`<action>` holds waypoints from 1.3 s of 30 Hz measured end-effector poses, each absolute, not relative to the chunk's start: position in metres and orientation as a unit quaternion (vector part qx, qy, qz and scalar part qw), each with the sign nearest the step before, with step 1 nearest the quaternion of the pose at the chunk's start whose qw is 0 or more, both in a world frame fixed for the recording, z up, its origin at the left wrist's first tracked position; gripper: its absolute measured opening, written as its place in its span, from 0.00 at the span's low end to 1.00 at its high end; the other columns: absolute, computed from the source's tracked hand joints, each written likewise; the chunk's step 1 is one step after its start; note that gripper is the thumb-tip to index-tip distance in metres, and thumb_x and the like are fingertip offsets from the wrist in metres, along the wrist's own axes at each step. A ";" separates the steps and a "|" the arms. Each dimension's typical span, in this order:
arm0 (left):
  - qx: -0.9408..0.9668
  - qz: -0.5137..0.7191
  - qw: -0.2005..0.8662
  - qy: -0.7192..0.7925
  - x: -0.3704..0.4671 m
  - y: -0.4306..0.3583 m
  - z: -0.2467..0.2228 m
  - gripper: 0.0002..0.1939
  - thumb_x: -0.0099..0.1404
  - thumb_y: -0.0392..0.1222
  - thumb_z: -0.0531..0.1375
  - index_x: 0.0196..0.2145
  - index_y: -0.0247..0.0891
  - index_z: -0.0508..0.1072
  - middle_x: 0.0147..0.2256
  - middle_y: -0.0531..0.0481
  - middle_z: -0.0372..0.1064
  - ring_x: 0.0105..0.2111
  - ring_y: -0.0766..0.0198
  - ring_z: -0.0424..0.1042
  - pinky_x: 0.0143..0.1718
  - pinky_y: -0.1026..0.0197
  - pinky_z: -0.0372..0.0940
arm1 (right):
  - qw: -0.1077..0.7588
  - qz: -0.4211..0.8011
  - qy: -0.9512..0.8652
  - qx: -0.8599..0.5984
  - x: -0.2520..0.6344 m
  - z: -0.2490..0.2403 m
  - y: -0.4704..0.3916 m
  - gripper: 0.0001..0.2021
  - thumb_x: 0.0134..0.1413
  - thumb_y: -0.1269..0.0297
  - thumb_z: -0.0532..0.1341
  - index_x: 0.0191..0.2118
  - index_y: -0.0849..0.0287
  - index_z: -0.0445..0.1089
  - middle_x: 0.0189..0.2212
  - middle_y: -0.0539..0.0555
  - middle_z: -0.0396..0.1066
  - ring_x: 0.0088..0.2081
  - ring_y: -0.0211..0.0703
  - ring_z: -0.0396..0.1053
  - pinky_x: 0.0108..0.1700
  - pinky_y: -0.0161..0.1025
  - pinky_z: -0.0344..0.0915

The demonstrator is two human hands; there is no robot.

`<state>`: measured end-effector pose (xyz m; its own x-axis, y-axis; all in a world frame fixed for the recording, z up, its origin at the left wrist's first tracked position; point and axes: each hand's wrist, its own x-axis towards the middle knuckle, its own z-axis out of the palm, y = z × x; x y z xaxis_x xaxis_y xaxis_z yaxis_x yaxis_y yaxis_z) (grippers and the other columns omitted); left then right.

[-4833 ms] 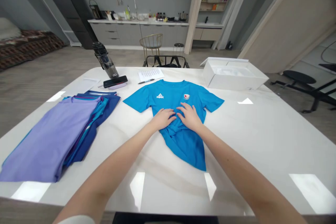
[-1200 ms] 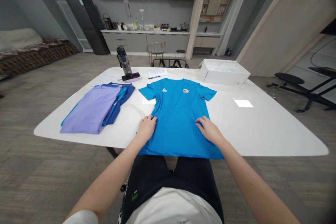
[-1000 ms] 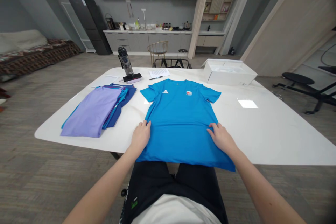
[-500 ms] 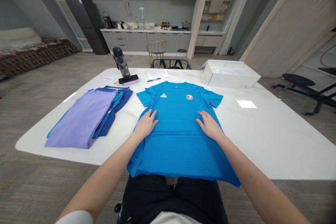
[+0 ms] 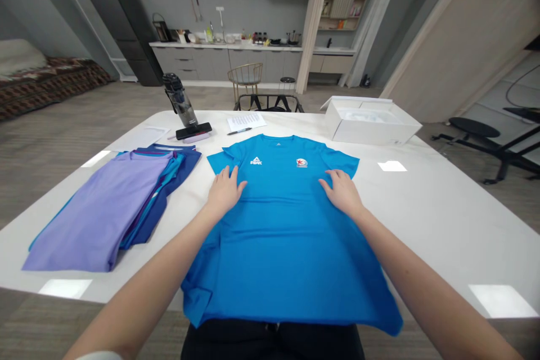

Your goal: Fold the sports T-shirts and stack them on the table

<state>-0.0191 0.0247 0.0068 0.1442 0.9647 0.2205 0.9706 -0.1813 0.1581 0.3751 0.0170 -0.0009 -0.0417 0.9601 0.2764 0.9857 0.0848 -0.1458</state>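
Note:
A blue short-sleeved T-shirt (image 5: pixel 278 247) lies spread on the white table, chest side up, collar away from me. A white PEAK logo and a round badge mark its chest. Its hem hangs over the near table edge by my lap, and the lower left side is folded over. My left hand (image 5: pixel 225 190) rests flat on the shirt's left side below the sleeve, fingers spread. On the opposite side, my right hand (image 5: pixel 342 191) lies on the fabric below the right sleeve, also with fingers apart. Neither hand grasps the cloth.
A stack of folded shirts (image 5: pixel 105 202), lavender on top, sits at left. Behind it stand a dark water bottle (image 5: pixel 181 104) and a phone (image 5: pixel 193 131). A printed sheet (image 5: pixel 253 119), a pen (image 5: pixel 239 131) and an open white box (image 5: pixel 371 124) lie along the far side.
Both hands have slid slightly farther up the shirt, the left one also a little leftward. My view has tipped and moved closer to the table.

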 end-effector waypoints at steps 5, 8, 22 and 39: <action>-0.712 -0.117 -0.058 -0.690 -0.014 0.125 0.012 0.26 0.74 0.40 0.46 0.67 0.31 0.58 0.60 0.28 0.63 0.57 0.42 0.69 0.54 0.46 0.65 | 0.147 -0.012 -0.681 -0.717 0.373 0.007 0.108 0.22 0.70 0.57 0.50 0.62 0.61 0.67 0.60 0.67 0.65 0.60 0.61 0.62 0.58 0.53 0.63; -0.672 -0.111 -0.043 -0.731 -0.022 0.161 0.010 0.30 0.68 0.32 0.49 0.67 0.30 0.57 0.59 0.27 0.62 0.57 0.41 0.67 0.51 0.47 0.65 | 0.132 0.003 -0.639 -0.758 0.374 0.009 0.147 0.23 0.70 0.57 0.51 0.65 0.58 0.63 0.59 0.68 0.65 0.58 0.63 0.64 0.55 0.56 0.64; -0.605 -0.043 0.095 -0.790 -0.104 0.198 -0.025 0.22 0.73 0.39 0.42 0.52 0.29 0.70 0.50 0.27 0.72 0.54 0.38 0.67 0.52 0.40 0.58 | 0.095 -0.030 -0.578 -0.810 0.466 -0.035 0.185 0.19 0.71 0.57 0.48 0.55 0.61 0.68 0.50 0.67 0.70 0.51 0.59 0.69 0.50 0.51 0.65; -0.745 -0.077 0.030 -0.662 0.016 0.294 -0.009 0.20 0.74 0.48 0.50 0.53 0.35 0.73 0.53 0.34 0.71 0.54 0.43 0.69 0.53 0.46 0.63 | 0.109 0.044 -0.631 -0.767 0.376 -0.010 0.257 0.24 0.68 0.50 0.53 0.62 0.56 0.69 0.55 0.64 0.73 0.55 0.59 0.70 0.53 0.49 0.66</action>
